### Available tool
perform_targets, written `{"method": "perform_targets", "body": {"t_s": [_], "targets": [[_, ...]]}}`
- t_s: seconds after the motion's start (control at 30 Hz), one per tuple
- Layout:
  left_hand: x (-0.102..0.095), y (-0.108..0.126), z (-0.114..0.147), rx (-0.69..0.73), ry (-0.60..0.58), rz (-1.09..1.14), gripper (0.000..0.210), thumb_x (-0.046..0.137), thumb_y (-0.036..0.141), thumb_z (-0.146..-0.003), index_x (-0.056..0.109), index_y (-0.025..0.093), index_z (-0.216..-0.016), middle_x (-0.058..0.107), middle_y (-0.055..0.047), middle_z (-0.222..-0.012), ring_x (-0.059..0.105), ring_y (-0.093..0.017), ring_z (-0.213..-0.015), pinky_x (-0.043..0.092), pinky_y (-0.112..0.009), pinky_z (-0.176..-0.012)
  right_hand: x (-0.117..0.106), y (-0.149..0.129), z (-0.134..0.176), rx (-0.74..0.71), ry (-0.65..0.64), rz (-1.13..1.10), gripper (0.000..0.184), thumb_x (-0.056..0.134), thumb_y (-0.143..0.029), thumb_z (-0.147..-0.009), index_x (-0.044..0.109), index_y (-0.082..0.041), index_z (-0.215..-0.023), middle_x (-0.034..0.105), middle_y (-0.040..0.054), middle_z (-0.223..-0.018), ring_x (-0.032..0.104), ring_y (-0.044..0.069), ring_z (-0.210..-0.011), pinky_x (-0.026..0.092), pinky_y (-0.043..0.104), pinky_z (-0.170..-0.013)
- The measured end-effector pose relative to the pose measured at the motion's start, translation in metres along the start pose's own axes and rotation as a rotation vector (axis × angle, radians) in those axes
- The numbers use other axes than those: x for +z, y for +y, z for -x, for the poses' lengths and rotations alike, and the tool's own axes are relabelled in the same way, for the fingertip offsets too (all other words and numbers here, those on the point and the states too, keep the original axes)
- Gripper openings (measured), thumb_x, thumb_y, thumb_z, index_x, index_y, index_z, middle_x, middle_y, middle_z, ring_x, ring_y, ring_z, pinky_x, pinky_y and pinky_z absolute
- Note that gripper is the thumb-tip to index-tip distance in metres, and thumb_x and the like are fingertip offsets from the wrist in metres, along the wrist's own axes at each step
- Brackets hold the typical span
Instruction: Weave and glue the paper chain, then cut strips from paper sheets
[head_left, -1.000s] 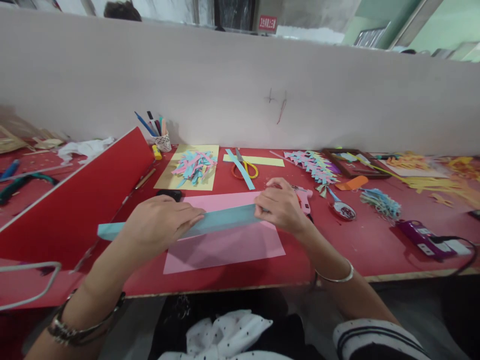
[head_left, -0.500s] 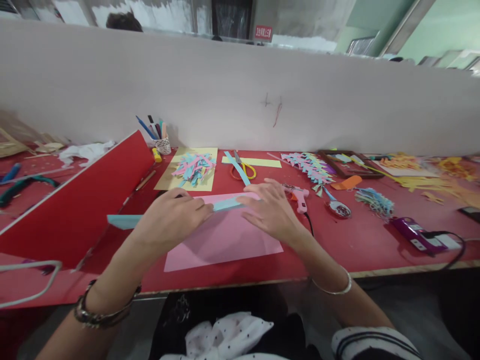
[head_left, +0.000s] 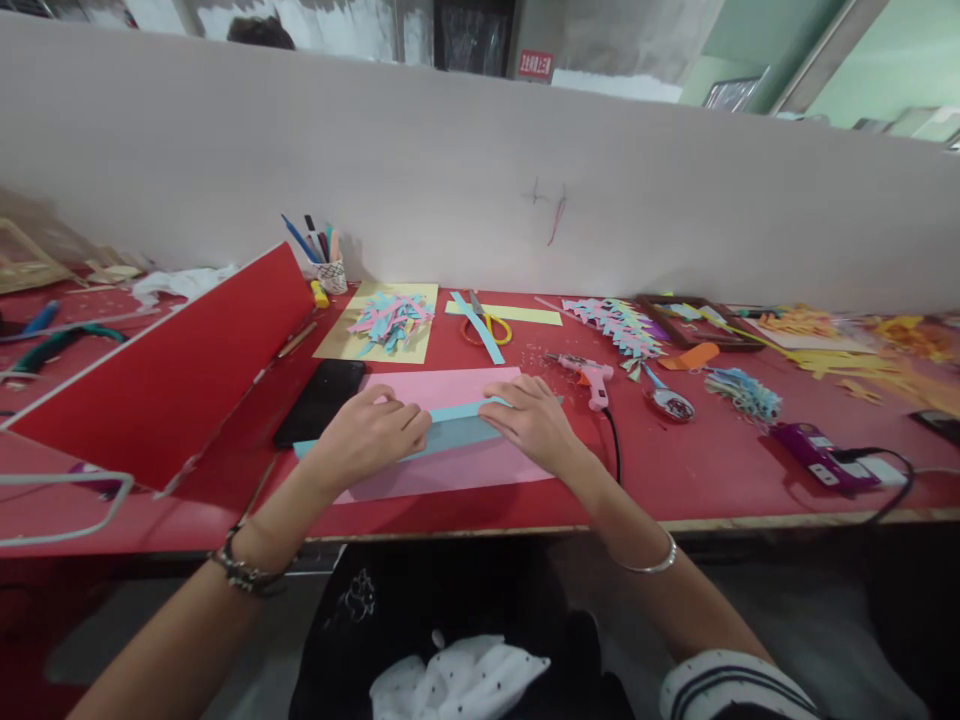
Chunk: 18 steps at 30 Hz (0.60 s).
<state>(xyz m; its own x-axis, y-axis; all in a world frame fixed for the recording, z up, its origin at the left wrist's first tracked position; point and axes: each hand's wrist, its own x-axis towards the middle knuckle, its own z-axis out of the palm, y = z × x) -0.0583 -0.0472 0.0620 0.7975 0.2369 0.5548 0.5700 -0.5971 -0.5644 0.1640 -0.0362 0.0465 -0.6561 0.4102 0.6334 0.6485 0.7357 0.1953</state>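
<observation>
A long light-blue paper strip [head_left: 459, 432] stretches between my hands, its upper edge looking folded over. My left hand [head_left: 375, 430] has its fingers curled on the strip's left part, and my right hand [head_left: 529, 415] pinches it farther right. One end of the strip sticks out left of my left wrist. Beneath it lies a pink paper sheet [head_left: 442, 482]. Past the sheet rest scissors [head_left: 491, 328] with red and yellow handles, another narrow blue strip [head_left: 480, 335] across them, and a pale yellow strip [head_left: 525, 315].
A black phone-like slab [head_left: 322, 398] lies left of the pink sheet, beside a leaning red board [head_left: 172, 380]. Paper scraps [head_left: 391, 320] are heaped on yellow paper. To the right are a pink glue gun [head_left: 592, 378], a spoon [head_left: 670, 403] and a purple power strip [head_left: 821, 460].
Both hands have come down toward the pink sheet with the blue strip. My left arm has shifted, uncovering the black slab. The camera view has moved slightly.
</observation>
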Motion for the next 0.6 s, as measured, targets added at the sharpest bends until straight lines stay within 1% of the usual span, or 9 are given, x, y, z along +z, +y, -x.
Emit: {"method": "perform_targets", "body": {"t_s": [0.07,0.13,0.23,0.3,0.37,0.43,0.5,0.53,0.6], "targets": [[-0.004,-0.003,0.009,-0.004,-0.032,-0.007,0.032,0.034,0.006,-0.082,0.049,0.019,-0.056,0.050,0.005,-0.046,0.045,-0.009,-0.043,0.036,-0.024,-0.057,0.001,0.008,0.010,0.032,-0.003,0.037,0.033,0.037,-0.024,-0.092,0.064,-0.022,-0.074,0.066,0.0018,-0.090,0.049,0.014,-0.073,0.034,0.026,-0.067],[-0.009,-0.006,0.022,-0.036,-0.081,-0.017,0.036,0.032,0.007,-0.082,0.049,0.019,-0.054,0.049,0.005,-0.044,0.043,-0.009,-0.041,0.036,-0.025,-0.055,0.002,0.016,0.020,0.100,-0.009,0.032,0.034,0.036,-0.022,-0.092,0.064,-0.022,-0.073,0.065,0.0022,-0.087,0.052,0.014,-0.071,0.036,0.026,-0.065],[-0.019,-0.009,0.044,-0.158,-0.119,0.018,0.038,0.030,0.010,-0.084,0.047,0.020,-0.051,0.048,0.004,-0.041,0.042,-0.010,-0.038,0.036,-0.026,-0.053,0.002,0.026,0.030,0.235,-0.024,-0.029,0.028,0.039,-0.022,-0.090,0.065,-0.023,-0.079,0.065,0.0016,-0.082,0.056,0.013,-0.070,0.038,0.024,-0.062],[-0.026,-0.010,0.058,-0.313,-0.094,0.098,0.034,0.031,0.013,-0.082,0.048,0.021,-0.053,0.051,0.004,-0.041,0.044,-0.011,-0.039,0.036,-0.025,-0.050,0.000,0.029,0.034,0.287,-0.013,-0.068,0.024,0.042,-0.020,-0.088,0.065,-0.024,-0.082,0.064,0.0014,-0.082,0.057,0.013,-0.070,0.039,0.024,-0.061],[-0.034,-0.009,0.068,-0.533,-0.043,0.212,0.025,0.035,0.019,-0.081,0.051,0.022,-0.061,0.057,0.004,-0.048,0.050,-0.011,-0.043,0.037,-0.024,-0.048,-0.002,0.029,0.033,0.305,0.035,-0.111,0.023,0.043,-0.017,-0.085,0.065,-0.023,-0.082,0.064,0.0019,-0.085,0.058,0.014,-0.071,0.040,0.025,-0.061],[-0.040,-0.008,0.071,-0.763,-0.023,0.362,0.016,0.039,0.024,-0.079,0.054,0.022,-0.072,0.061,0.004,-0.056,0.053,-0.010,-0.046,0.037,-0.021,-0.045,-0.003,0.027,0.030,0.331,0.102,-0.192,0.023,0.043,-0.013,-0.081,0.064,-0.023,-0.078,0.064,0.0027,-0.089,0.059,0.015,-0.076,0.043,0.026,-0.065],[-0.040,-0.006,0.066,-0.936,-0.047,0.534,0.016,0.040,0.029,-0.079,0.054,0.021,-0.081,0.059,0.005,-0.055,0.052,-0.009,-0.045,0.036,-0.019,-0.042,0.000,0.024,0.026,0.366,0.155,-0.314,0.023,0.044,-0.011,-0.077,0.063,-0.023,-0.073,0.062,0.0032,-0.092,0.059,0.015,-0.083,0.044,0.028,-0.071],[-0.037,-0.004,0.062,-0.982,-0.073,0.621,0.019,0.040,0.032,-0.079,0.054,0.021,-0.084,0.057,0.005,-0.054,0.051,-0.009,-0.045,0.037,-0.018,-0.042,0.001,0.023,0.023,0.383,0.168,-0.383,0.021,0.044,-0.011,-0.075,0.062,-0.023,-0.071,0.061,0.0035,-0.093,0.058,0.016,-0.086,0.045,0.029,-0.075],[-0.024,-0.003,0.048,-0.985,-0.111,0.781,0.026,0.039,0.037,-0.078,0.053,0.019,-0.091,0.058,0.003,-0.060,0.054,-0.010,-0.052,0.043,-0.020,-0.048,0.006,0.022,0.017,0.404,0.167,-0.524,0.020,0.045,-0.011,-0.072,0.060,-0.023,-0.069,0.061,0.0039,-0.095,0.057,0.017,-0.092,0.044,0.033,-0.080]]}}
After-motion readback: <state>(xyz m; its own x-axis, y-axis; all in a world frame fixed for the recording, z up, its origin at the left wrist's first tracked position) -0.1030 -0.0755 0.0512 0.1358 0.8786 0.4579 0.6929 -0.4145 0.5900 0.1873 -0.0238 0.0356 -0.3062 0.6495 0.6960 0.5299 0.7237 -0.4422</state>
